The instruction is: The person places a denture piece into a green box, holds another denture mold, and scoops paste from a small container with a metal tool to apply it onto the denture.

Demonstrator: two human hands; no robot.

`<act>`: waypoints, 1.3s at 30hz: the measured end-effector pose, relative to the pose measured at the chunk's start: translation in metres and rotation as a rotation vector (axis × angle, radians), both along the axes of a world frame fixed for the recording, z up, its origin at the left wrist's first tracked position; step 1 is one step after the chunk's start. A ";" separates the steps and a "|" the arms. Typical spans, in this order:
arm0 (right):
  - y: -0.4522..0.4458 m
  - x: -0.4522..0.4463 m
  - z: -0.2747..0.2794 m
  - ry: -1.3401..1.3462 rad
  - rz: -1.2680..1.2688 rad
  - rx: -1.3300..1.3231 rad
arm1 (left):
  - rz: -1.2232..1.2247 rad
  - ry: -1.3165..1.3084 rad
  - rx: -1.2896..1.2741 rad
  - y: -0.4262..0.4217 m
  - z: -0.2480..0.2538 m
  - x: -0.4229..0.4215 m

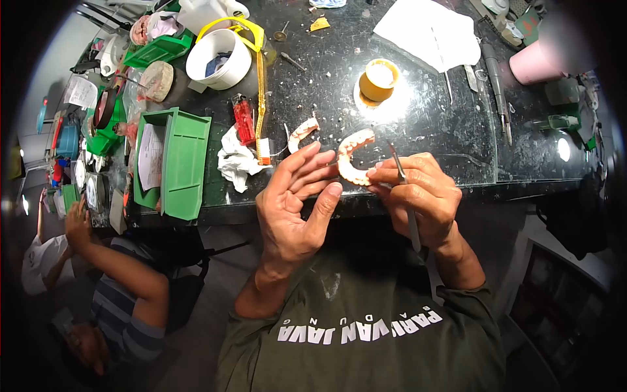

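Here's the left hand (297, 202), fingers loosely spread, grasping nothing; the dental arch (345, 155) stands just right of its fingertips, long axis running away from the person, gap facing right. Nearer still, the right hand (421, 196) pinches its close end, also gripping a slim metal tool (412, 225).

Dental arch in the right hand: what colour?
Pale peach-pink. The dental arch shows best in the head view, the only one here.
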State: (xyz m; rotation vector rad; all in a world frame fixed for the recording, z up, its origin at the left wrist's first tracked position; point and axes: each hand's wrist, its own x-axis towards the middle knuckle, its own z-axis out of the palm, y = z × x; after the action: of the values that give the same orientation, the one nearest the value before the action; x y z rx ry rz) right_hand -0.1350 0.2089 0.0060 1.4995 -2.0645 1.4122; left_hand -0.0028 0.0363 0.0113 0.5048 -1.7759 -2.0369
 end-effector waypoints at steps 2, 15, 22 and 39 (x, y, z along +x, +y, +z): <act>-0.003 0.003 -0.002 -0.032 0.019 -0.029 | -0.035 -0.023 0.183 0.001 0.002 -0.002; -0.001 0.011 -0.017 -0.658 0.142 -0.205 | -0.077 0.092 -0.024 0.008 0.006 -0.014; 0.009 -0.038 0.034 -0.669 -0.038 -0.156 | -0.095 0.082 -0.365 -0.029 0.034 -0.043; -0.046 -0.105 0.014 -0.649 -0.238 -0.075 | -0.126 0.099 -0.692 -0.061 0.005 -0.142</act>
State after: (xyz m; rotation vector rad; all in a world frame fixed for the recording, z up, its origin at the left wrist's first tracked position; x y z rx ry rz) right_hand -0.2402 0.1627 0.0203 0.7794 -2.3872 2.0282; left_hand -0.1449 -0.0244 0.0166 0.0790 -2.3169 -1.3406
